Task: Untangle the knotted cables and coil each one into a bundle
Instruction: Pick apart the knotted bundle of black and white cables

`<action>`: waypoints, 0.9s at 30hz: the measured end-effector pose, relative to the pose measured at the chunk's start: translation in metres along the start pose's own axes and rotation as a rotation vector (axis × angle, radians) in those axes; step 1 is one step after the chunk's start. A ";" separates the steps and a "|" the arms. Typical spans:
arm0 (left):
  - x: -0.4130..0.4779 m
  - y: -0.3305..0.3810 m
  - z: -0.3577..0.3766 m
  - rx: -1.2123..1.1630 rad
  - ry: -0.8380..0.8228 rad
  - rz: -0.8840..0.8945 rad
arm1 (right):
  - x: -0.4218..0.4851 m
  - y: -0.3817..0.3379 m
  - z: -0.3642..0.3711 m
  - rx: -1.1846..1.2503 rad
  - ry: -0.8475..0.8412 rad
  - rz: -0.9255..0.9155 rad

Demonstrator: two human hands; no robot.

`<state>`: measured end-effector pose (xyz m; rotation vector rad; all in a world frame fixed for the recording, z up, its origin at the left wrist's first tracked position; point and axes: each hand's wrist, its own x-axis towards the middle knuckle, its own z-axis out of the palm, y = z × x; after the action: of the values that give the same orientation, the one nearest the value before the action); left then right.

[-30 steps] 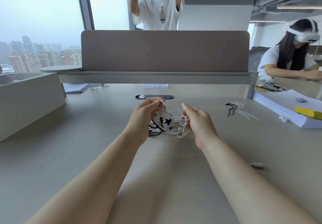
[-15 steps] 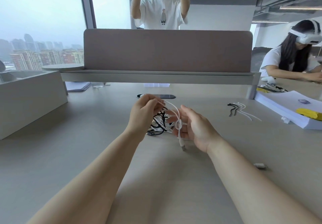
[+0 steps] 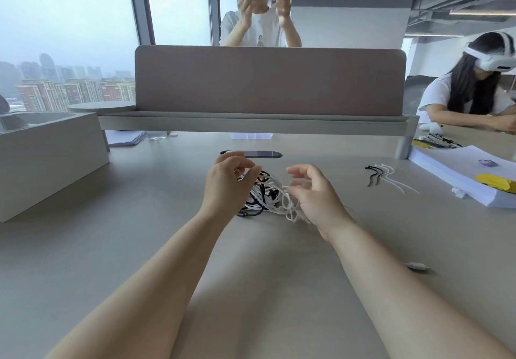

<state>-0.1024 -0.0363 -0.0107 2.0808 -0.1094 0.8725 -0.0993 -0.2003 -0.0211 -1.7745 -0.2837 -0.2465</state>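
A: So, from the head view, where do the cables sit?

B: The tangle of cables (image 3: 264, 195), black and white strands wound together, lies on the tabletop (image 3: 139, 247) about midway between its left and right edges, towards the far edge, just in front of a dark oval cable slot (image 3: 251, 154). It is still knotted.

A: And the hands?

B: The left hand (image 3: 226, 184) is at the tangle's left side, fingers curled, with thumb and fingertips pinching a white cable (image 3: 289, 205) near the top of the heap. The right hand (image 3: 317, 201) is at the right side; its index finger is stretched out loosely, and the lower fingers curl in and pinch loops of that white cable, which hang below them.

A: Anything else on the surface?

B: Towards the right edge lie a few black and white cable ties (image 3: 382, 175), and past them a stack of paper (image 3: 452, 174) with a yellow object (image 3: 494, 182) on top. A small white connector (image 3: 417, 266) lies beside the right forearm. A grey box (image 3: 42, 163) stands at the left edge, and a brown divider panel (image 3: 268, 79) runs along the far edge.
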 end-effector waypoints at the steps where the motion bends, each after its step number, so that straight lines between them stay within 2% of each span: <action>1: 0.000 -0.001 0.000 0.035 -0.010 -0.012 | 0.000 0.000 -0.001 -0.027 0.036 -0.012; 3: 0.000 -0.003 -0.001 0.076 -0.027 -0.028 | -0.001 -0.003 -0.004 0.002 0.027 0.003; 5: -0.001 -0.003 -0.002 0.091 -0.044 -0.047 | -0.002 -0.003 -0.007 0.047 -0.072 0.029; 9: 0.001 -0.008 -0.001 0.098 -0.075 -0.090 | -0.006 0.001 0.000 -0.219 -0.243 0.013; 13: 0.001 -0.012 0.001 0.179 -0.046 -0.074 | -0.004 0.005 0.003 -0.169 -0.157 -0.095; 16: -0.002 -0.010 0.003 0.216 -0.022 0.119 | 0.000 0.009 0.002 -0.130 -0.085 -0.136; 19: -0.007 -0.004 0.006 0.194 -0.116 0.266 | 0.000 0.009 0.001 -0.090 -0.060 -0.179; 23: -0.009 -0.003 0.009 0.220 -0.187 0.316 | -0.001 0.007 0.001 -0.051 -0.060 -0.215; 27: -0.008 -0.004 0.008 0.194 -0.117 0.293 | -0.003 0.005 0.003 -0.070 -0.071 -0.202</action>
<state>-0.1025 -0.0408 -0.0216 2.3357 -0.4154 0.9655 -0.1007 -0.1985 -0.0272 -1.8271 -0.5122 -0.3411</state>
